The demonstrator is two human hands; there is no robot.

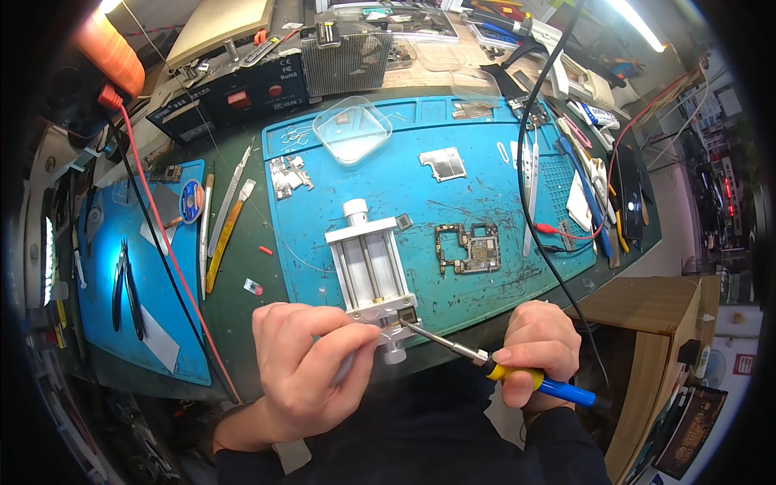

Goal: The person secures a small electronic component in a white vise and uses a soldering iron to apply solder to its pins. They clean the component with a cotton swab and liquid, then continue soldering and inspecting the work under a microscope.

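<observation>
My right hand (540, 347) grips a soldering iron (459, 348) by its yellow and blue handle. The iron's tip points left and meets a small dark square chip (406, 315) at the near end of a silver metal clamp (368, 267). Beside that chip, my left hand (301, 356) is closed in a pinch at the clamp's near edge. Something pale shows inside its curled fingers, but I cannot make it out. A second small square chip (404, 221) sits at the clamp's far right corner. To the right lies a phone circuit board (485, 249) with a cut-out shape.
A blue work mat (501, 299) lies under the clamp. On it are a clear plastic box (353, 141), a silver shield plate (444, 164) and tweezers (529, 198). A black cable (529, 145) hangs across the right side. Cutters (125, 287) and knives (230, 242) lie left.
</observation>
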